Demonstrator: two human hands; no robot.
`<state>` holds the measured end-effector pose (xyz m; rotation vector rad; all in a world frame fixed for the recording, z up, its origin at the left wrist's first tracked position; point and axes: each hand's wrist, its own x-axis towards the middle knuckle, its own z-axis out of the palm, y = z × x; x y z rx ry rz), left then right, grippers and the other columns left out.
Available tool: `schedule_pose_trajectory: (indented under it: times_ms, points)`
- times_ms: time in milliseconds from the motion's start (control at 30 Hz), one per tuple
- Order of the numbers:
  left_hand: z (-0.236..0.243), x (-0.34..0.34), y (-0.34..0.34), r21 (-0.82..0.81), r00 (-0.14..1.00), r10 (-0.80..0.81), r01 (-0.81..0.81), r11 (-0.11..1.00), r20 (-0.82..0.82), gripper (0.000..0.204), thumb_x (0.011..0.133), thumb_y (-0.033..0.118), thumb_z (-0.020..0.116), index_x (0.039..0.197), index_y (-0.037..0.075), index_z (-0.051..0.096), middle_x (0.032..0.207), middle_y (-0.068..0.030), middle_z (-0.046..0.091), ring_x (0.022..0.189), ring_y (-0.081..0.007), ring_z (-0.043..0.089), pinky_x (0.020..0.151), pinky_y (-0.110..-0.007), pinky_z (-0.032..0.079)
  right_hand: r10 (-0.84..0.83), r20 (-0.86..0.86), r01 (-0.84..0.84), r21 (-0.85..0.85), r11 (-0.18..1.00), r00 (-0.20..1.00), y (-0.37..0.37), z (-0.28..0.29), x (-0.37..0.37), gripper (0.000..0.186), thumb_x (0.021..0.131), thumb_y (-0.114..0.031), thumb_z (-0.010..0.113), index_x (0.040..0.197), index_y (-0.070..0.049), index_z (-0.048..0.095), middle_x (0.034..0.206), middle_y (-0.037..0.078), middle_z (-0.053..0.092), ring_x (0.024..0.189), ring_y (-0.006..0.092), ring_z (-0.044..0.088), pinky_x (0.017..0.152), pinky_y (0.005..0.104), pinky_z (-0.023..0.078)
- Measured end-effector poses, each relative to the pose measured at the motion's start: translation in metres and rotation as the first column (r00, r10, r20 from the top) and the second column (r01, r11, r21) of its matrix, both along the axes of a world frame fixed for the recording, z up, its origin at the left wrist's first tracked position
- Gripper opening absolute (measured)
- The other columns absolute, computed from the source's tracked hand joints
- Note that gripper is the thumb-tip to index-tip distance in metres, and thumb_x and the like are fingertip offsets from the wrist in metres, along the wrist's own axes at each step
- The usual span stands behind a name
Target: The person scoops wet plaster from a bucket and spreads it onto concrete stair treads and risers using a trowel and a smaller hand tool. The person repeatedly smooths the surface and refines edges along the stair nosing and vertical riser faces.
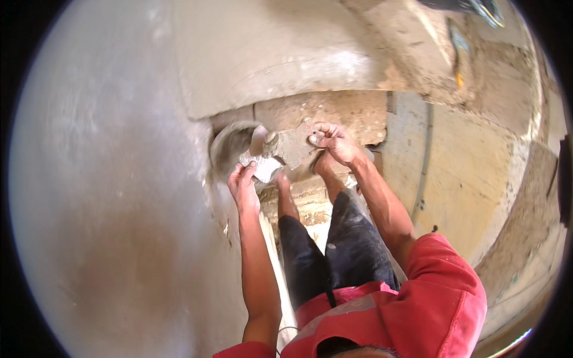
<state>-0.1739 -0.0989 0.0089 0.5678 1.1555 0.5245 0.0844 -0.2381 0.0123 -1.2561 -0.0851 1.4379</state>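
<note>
Between my hands is a flat grey-brown piece (295, 145) with ragged edges, caked in what looks like mortar. A short knob (271, 142) stands up near its left part, and a pale, shiny patch (268, 169) shows below that. I cannot make out what kind of tool or part it is. My left hand (243, 182) is closed on its lower left edge, thumb on top. At the right end, my right hand (334, 143) pinches it between thumb and fingers. Just beyond the left side stands a grey, mortar-smeared bucket (222, 156), partly hidden by the piece.
A smooth grey plastered surface (119, 179) fills the left, and another grey slab (268, 53) lies ahead. Yellowish boards (465, 167) are at right. A blue and yellow tool (458, 53) lies at upper right, near a dark object (477, 7). My bare feet stand below my hands.
</note>
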Motion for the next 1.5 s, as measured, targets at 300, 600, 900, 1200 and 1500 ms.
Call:
schedule_pose_trajectory:
  times_ms: [300,600,900,1200,1500]
  points:
    - [0.034,0.245,-0.027,0.121,0.962,-0.265,0.256,0.959,0.064,0.014,0.092,-0.001,0.070,0.105,-0.003,0.072,0.096,-0.0044,0.071,0.083,-0.0104,0.063,0.074,-0.026,0.050,-0.304,0.711,0.404,0.031,0.914,0.634,-0.080,0.083,0.149,0.025,0.099,-0.010,0.071,0.122,0.000,0.073,0.099,0.000,0.075,0.086,0.0096,0.064,0.081,0.0292,0.054]
    - [-0.027,0.325,-0.087,0.285,0.846,-0.442,0.521,0.804,-0.298,0.012,0.091,0.006,0.070,0.095,-0.005,0.072,0.079,-0.0053,0.069,0.072,-0.0097,0.055,0.068,-0.031,0.047,0.211,0.939,0.442,-0.072,0.894,-0.272,-0.143,-0.022,0.241,0.024,0.093,-0.004,0.067,0.116,-0.002,0.073,0.097,0.021,0.075,0.088,0.0400,0.071,0.078,0.0461,0.058]
    - [-0.027,0.349,-0.097,0.409,0.825,-0.403,0.552,0.727,-0.396,0.012,0.090,0.004,0.072,0.098,-0.006,0.072,0.083,-0.0081,0.074,0.072,-0.0117,0.061,0.068,-0.032,0.049,0.425,0.899,0.582,-0.289,0.760,-0.108,-0.128,-0.044,0.221,0.032,0.087,-0.006,0.063,0.118,-0.007,0.069,0.106,0.017,0.073,0.100,0.0364,0.069,0.082,0.0473,0.058]
    - [-0.020,0.340,-0.055,0.412,0.832,-0.318,0.513,0.753,-0.455,0.018,0.090,0.006,0.071,0.101,-0.008,0.072,0.087,-0.0099,0.076,0.074,-0.0130,0.063,0.072,-0.032,0.051,0.518,0.852,0.569,-0.389,0.725,-0.077,-0.102,-0.033,0.218,0.047,0.087,-0.009,0.065,0.134,-0.003,0.064,0.120,0.019,0.070,0.108,0.0398,0.067,0.092,0.0479,0.058]
    - [-0.007,0.263,0.010,0.346,0.789,-0.058,0.332,0.878,-0.611,0.023,0.091,0.004,0.067,0.108,-0.012,0.069,0.099,-0.0144,0.073,0.085,-0.0196,0.064,0.075,-0.037,0.051,0.578,0.815,0.285,-0.565,0.775,0.043,0.043,-0.052,0.106,0.057,0.085,-0.008,0.062,0.138,0.011,0.054,0.127,0.022,0.057,0.110,0.0360,0.062,0.069,0.0385,0.066]
